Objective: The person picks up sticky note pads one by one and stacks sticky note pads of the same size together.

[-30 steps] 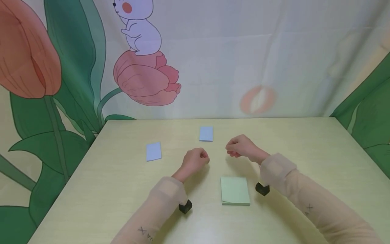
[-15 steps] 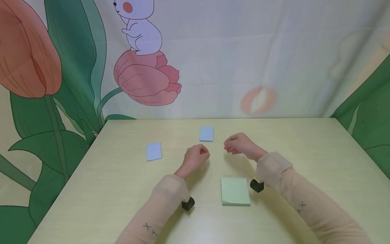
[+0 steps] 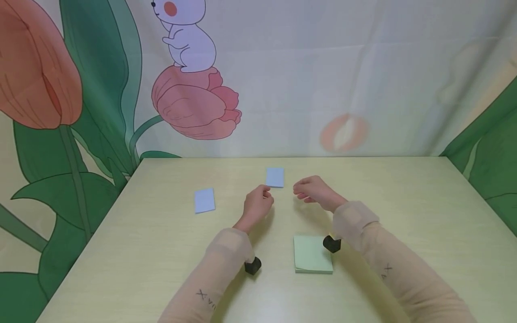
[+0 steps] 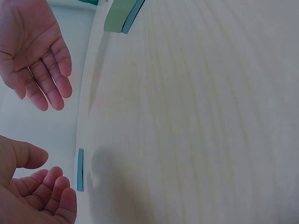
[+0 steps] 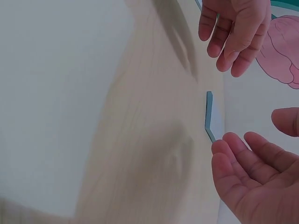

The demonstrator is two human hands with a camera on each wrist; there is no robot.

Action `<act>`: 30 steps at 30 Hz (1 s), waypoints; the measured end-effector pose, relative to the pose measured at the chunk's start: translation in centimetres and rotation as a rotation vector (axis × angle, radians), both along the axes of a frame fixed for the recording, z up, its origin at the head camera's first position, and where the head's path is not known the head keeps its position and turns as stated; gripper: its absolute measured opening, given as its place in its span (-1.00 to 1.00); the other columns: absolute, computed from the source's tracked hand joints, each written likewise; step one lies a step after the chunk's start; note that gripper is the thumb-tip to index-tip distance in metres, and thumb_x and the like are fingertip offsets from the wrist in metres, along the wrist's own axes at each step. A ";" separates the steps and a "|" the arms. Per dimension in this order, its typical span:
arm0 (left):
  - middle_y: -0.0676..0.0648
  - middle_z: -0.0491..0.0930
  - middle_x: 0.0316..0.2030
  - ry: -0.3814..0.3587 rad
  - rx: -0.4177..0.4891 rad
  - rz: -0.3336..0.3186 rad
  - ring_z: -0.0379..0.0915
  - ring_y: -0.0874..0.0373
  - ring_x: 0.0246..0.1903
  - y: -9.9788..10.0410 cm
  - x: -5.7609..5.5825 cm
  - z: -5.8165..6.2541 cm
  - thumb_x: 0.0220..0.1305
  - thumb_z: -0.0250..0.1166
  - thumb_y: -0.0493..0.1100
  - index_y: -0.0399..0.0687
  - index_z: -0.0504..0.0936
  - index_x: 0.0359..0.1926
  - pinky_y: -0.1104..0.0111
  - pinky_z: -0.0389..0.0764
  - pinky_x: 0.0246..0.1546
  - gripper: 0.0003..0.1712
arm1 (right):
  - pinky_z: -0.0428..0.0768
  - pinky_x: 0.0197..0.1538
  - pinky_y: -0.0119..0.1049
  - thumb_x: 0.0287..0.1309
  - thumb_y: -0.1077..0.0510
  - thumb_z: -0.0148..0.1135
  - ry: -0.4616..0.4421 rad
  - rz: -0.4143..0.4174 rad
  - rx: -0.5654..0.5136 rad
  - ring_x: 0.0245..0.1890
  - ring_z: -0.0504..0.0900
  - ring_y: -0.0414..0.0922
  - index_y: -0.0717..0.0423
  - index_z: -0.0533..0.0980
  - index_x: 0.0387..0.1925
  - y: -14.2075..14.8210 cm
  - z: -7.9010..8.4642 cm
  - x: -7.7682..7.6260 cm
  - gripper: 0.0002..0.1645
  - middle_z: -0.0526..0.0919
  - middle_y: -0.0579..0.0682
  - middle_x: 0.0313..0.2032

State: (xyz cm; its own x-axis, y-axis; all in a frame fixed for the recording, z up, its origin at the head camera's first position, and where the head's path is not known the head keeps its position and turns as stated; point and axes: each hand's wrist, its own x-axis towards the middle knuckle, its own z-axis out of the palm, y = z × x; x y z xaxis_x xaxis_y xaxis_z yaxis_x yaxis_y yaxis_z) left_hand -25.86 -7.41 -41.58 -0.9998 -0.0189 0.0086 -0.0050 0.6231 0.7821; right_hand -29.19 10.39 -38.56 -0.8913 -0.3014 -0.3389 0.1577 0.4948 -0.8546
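Note:
My left hand (image 3: 258,202) hovers over the middle of the table, its fingers loosely curled around nothing. Just to its right, my right hand (image 3: 315,190) is also raised and holds nothing; the right wrist view shows a gap between its thumb and bent fingers (image 5: 252,163). Behind the hands lies a blue note pad (image 3: 275,177), nearest the left fingertips and apart from them in the head view. Another blue note pad (image 3: 204,200) lies farther left. Closer to me sits a larger green note pad (image 3: 308,255), its right corner partly covered by the right wrist's camera.
The pale wooden table (image 3: 133,251) ends at a printed curtain (image 3: 282,89) at the back. Black wrist cameras hang under both cuffs, the left camera (image 3: 252,266) low over the tabletop and the right camera (image 3: 332,244) over the green pad's edge.
Both hands have drifted slightly: the left forward, the right leftward, with their fingers loosening. The right wrist camera has come over the green pad. The pads lie where they were.

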 end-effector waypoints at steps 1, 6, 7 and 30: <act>-0.10 0.56 -0.23 -0.001 -0.002 0.002 0.49 0.08 -0.22 0.0 -0.1 -0.1 0.08 0.05 -0.29 -0.24 0.45 0.00 0.32 0.46 -0.20 -0.60 | 0.43 0.10 -0.16 0.21 0.07 -0.06 -0.004 -0.008 -0.003 0.06 0.46 0.07 0.30 0.30 0.12 -0.1 -0.1 -0.1 -0.48 0.44 0.23 0.08; -0.11 0.55 -0.20 -0.019 -0.015 0.010 0.47 0.06 -0.20 0.0 -0.5 -0.2 0.07 0.04 -0.30 -0.24 0.46 0.00 0.30 0.45 -0.16 -0.60 | 0.40 0.14 -0.15 0.21 0.09 -0.05 -0.027 -0.034 -0.027 0.11 0.42 0.08 0.29 0.27 0.15 -0.7 -0.3 -0.4 -0.47 0.40 0.22 0.13; -0.12 0.55 -0.19 -0.023 -0.017 0.011 0.47 0.06 -0.19 0.0 -0.5 -0.2 0.07 0.04 -0.30 -0.24 0.46 0.00 0.30 0.45 -0.16 -0.59 | 0.39 0.14 -0.15 0.21 0.09 -0.05 -0.032 -0.039 -0.033 0.11 0.41 0.08 0.28 0.27 0.16 -0.8 -0.3 -0.5 -0.47 0.39 0.21 0.14; -0.27 0.35 0.15 -0.101 -0.046 0.013 0.25 -0.13 0.17 0.2 -2.0 -0.7 0.01 0.00 -0.39 -0.30 0.22 0.22 0.14 0.27 0.18 -0.35 | 0.21 0.28 -0.12 0.23 0.16 -0.12 -0.144 -0.118 -0.326 0.27 0.17 0.12 0.32 0.02 0.28 -2.4 -1.3 -1.1 -0.36 0.15 0.23 0.28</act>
